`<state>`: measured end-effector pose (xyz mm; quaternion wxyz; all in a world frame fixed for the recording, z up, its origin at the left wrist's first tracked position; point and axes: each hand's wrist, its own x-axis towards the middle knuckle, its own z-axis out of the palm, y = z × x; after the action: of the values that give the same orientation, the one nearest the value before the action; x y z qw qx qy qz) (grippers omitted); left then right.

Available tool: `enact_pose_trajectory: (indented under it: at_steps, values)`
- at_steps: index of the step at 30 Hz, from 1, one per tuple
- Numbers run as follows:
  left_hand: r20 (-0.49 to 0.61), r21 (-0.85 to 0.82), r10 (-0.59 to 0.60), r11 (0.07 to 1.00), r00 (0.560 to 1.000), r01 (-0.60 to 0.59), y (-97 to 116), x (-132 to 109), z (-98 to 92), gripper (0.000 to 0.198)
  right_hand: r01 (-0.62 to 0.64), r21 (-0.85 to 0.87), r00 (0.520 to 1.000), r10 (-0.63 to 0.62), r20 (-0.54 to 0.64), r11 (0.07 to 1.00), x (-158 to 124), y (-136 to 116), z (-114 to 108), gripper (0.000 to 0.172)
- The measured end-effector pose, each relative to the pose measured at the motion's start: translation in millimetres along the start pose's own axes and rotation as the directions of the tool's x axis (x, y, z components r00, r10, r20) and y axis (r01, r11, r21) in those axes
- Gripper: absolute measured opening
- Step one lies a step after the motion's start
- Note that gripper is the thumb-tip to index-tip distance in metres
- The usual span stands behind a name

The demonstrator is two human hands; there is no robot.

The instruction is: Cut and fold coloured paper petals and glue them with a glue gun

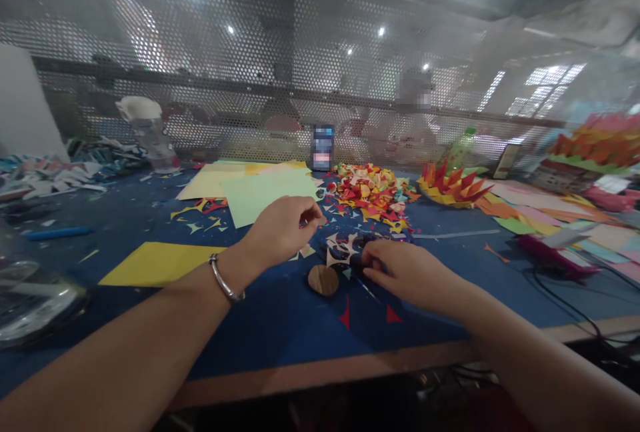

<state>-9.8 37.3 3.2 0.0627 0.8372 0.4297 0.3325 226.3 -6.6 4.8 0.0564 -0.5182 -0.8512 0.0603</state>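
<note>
My left hand hovers over the table with thumb and fingers pinched together; anything between them is too small to make out. My right hand is low over the table, fingers curled closed beside a pale cut-out paper scrap. A dark shape shows at its fingertips, but I cannot tell what it is. Between the hands lies a round wooden disc. Just right of the disc is a thin shiny strip. Two red paper offcuts, one of them a pointed piece, lie nearer the table edge.
Green paper sheets and a yellow sheet lie to the left. Behind the hands is a colourful paper heap. A phone stands upright against the perforated screen. At right are folded paper pieces and a purple object.
</note>
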Motion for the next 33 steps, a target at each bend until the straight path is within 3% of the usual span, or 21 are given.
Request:
enact_pose_trajectory:
  at_steps: [2, 6, 13, 17, 22, 25, 28, 31, 33]
  values:
    - [0.011, -0.029, 0.069, 0.997, 0.998, -0.069, 7.0, -1.2, 1.7, 0.011, -0.032, -0.031, 0.999, 0.032, 0.003, 0.999, -5.0, 0.0, 1.2, 0.007]
    - [0.164, -0.02, 0.196, 0.981, 0.967, -0.195, 23.6, -7.1, 6.2, 0.009, -0.064, -0.043, 0.997, 0.065, 0.033, 0.997, -14.3, 5.9, 1.3, 0.01]
    - [0.279, 0.068, 0.22, 0.967, 0.935, -0.247, 31.7, -10.5, 20.2, 0.018, -0.084, -0.012, 0.996, 0.084, 0.02, 0.996, -16.7, 6.1, 3.2, 0.012]
    - [0.309, 0.067, 0.256, 0.955, 0.916, -0.289, 30.1, -9.0, 30.9, 0.004, -0.066, -0.019, 0.998, 0.066, 0.01, 0.998, -14.8, 2.0, 3.9, 0.012]
    - [0.263, 0.054, 0.27, 0.954, 0.926, -0.293, 28.5, -3.8, 29.6, 0.011, -0.093, -0.009, 0.996, 0.094, 0.01, 0.996, -18.4, 4.8, 3.9, 0.012]
    - [0.112, 0.041, 0.171, 0.983, 0.979, -0.177, 17.7, 1.0, 21.5, 0.012, -0.088, 0.019, 0.996, 0.087, 0.009, 0.996, -22.1, 8.3, 4.6, 0.011]
    - [-0.058, 0.042, 0.082, 0.996, 0.995, -0.079, 7.6, 4.7, 12.1, 0.01, -0.088, 0.049, 0.996, 0.089, -0.009, 0.995, -23.5, 10.5, 2.5, 0.011]
    - [-0.062, 0.058, 0.139, 0.989, 0.988, -0.136, 11.6, 4.3, 5.3, 0.011, -0.048, 0.117, 0.99, 0.063, -0.125, 0.992, -18.4, 9.1, -3.8, 0.01]
    - [-0.018, 0.064, 0.219, 0.974, 0.976, -0.217, 20.9, 1.8, 4.0, 0.012, 0.023, 0.149, 0.976, 0.01, -0.218, 0.989, -11.1, 5.3, -8.7, 0.022]
